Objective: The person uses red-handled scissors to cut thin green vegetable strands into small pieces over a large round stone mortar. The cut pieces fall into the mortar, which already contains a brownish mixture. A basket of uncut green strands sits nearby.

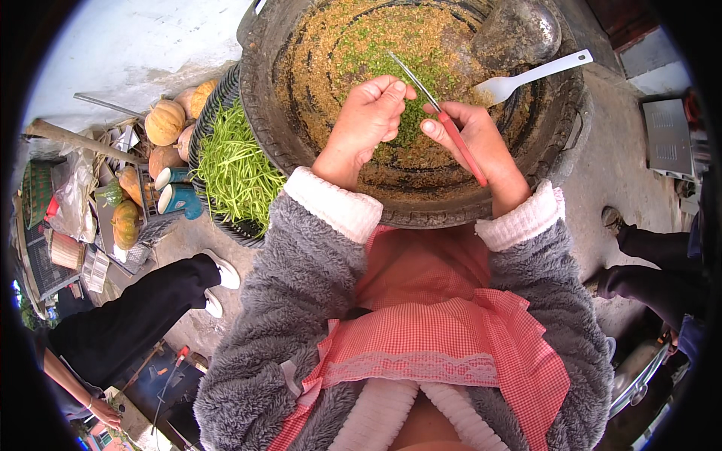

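My right hand (471, 132) holds a red-handled tool with a slim metal blade (440, 107), tilted up to the left; its exact kind is hard to tell. Beside it, my left hand (372, 121) is closed with thumb and fingertips together; whether something small is pinched there I cannot tell. Both hands are over a wide dark pan (265, 124). Chopped green pieces (406, 67) lie on a brown crumbly mixture (310, 73) in the pan. A white plastic spatula (524, 79) rests with its blade in the mixture and its handle over the right rim.
A black basket of long green vegetable stems (234, 163) stands against the pan's left side. Pumpkins (164, 122) and blue boots (179, 198) are farther left. A rounded, crusted vessel (516, 34) sits inside the pan. People in dark trousers (135, 304) stand on both sides.
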{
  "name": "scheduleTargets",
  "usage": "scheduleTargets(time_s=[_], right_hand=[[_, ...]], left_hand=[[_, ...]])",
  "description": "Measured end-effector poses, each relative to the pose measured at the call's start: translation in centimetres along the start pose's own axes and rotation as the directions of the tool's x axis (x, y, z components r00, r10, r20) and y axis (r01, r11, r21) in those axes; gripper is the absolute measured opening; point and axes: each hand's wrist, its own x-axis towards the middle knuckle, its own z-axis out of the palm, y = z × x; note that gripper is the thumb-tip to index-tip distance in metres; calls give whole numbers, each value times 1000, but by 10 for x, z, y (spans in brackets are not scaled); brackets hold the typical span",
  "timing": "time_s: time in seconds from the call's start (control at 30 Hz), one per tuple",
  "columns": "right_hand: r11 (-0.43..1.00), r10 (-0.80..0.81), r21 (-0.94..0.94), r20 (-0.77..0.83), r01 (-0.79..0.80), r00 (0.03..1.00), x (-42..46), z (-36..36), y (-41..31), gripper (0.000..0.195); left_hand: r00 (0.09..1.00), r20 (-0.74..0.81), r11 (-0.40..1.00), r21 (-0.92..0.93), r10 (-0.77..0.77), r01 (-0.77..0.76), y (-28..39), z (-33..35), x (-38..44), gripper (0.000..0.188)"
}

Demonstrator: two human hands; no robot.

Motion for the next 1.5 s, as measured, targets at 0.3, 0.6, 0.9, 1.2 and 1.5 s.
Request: scheduleTargets(time_s=[0.3, 0.6, 0.9, 1.2, 1.5], right_hand=[[995, -100, 19, 8, 100, 995, -2, -3, -4, 57], [991, -94, -101, -11, 92, 996, -2, -2, -4, 60], [999, -37, -39, -12, 36, 999, -1, -1, -3, 45], [985, -164, 43, -41, 166, 986, -2, 2, -1, 49], [993, -65, -97, 3, 64, 998, -2, -1, -5, 47]], left_hand=[[997, -70, 998, -38, 41, -44, 3, 6, -6, 22], [1000, -24, 999, 43, -18, 19, -1, 4, -3, 23], [1000, -26, 1000, -25, 7, -8, 4, 9, -5, 23], [1000, 1, 1000, -14, 16, -16, 1, 3, -3, 20], [1000, 20, 998, 55, -15, 14, 2, 0, -2, 20]])
